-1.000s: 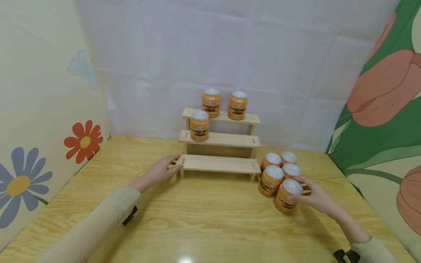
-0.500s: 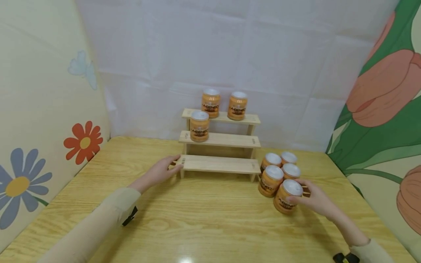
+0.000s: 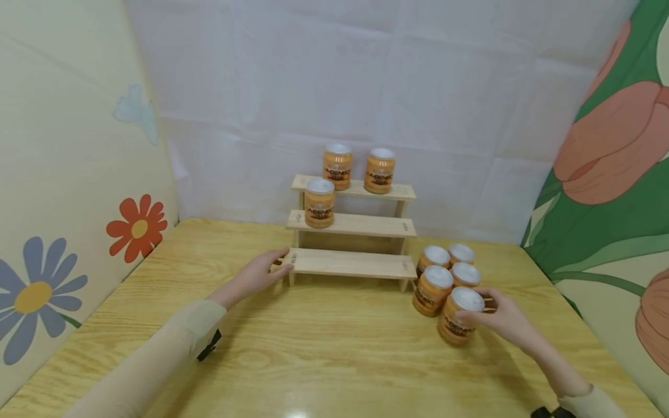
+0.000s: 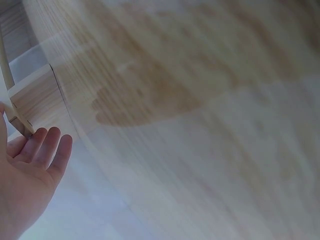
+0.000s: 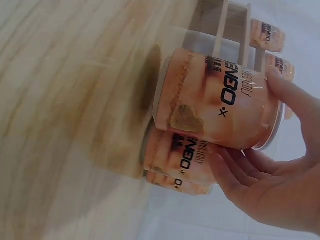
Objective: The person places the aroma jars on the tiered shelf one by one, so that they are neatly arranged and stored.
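My right hand (image 3: 504, 319) grips an orange can (image 5: 215, 100) with a silvery lid, thumb on one side and fingers on the other. It is the nearest of a cluster of orange cans (image 3: 432, 290) right of a three-tier wooden display stand (image 3: 352, 263). Whether its base still touches the table I cannot tell. At the stand's left end, my left hand (image 3: 256, 273) pinches the end of the lowest shelf (image 4: 21, 124) between thumb and fingers. The top shelf bears two cans (image 3: 380, 171); one can (image 3: 319, 203) stands at the middle shelf's left end.
The stand and cans are on a wood-grain table (image 3: 313, 348). A white cloth (image 3: 261, 87) hangs behind it. Flower-printed panels (image 3: 57, 174) border both sides. Several other cans stand close together just beyond the gripped one.
The view shifts slightly. The right hand's can has come a little toward me, away from the can beside it. My left hand keeps its place at the shelf end.
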Demonstrator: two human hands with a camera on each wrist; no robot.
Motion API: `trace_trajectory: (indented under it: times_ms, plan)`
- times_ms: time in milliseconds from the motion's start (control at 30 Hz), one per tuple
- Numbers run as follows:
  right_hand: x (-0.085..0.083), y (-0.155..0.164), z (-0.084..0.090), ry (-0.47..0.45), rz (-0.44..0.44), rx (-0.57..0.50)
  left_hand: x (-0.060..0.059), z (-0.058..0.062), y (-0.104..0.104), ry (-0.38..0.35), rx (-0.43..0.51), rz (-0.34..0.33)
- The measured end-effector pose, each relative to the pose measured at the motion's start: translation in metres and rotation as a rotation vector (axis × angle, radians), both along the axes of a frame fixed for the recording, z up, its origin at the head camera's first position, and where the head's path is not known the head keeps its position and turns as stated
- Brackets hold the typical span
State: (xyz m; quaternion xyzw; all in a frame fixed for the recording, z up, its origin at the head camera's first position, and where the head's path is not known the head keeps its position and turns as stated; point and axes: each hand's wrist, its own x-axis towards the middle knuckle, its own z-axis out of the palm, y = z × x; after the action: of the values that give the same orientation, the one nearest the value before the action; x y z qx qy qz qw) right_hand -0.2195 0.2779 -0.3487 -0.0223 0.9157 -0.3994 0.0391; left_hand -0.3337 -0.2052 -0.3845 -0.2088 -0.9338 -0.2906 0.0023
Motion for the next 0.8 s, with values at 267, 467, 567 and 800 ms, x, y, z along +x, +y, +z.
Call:
trace_trajectory:
  times_ms: [267, 467, 567, 800]
  plan:
    - [-0.001, 0.000, 0.022, 0.041, 0.059, -0.029, 0.001, -0.001, 0.000, -0.003, 0.009, -0.002]
    - [-0.004, -0.002, 0.040, 0.126, 0.071, -0.036, 0.001, 0.000, -0.001, -0.010, 0.016, -0.004]
    - [-0.009, -0.005, 0.049, 0.172, 0.081, -0.033, 0.000, 0.000, 0.000, -0.008, 0.018, -0.003]
    - [-0.022, -0.016, 0.068, 0.214, 0.076, -0.061, 0.000, 0.000, 0.001, 0.017, -0.002, -0.003]
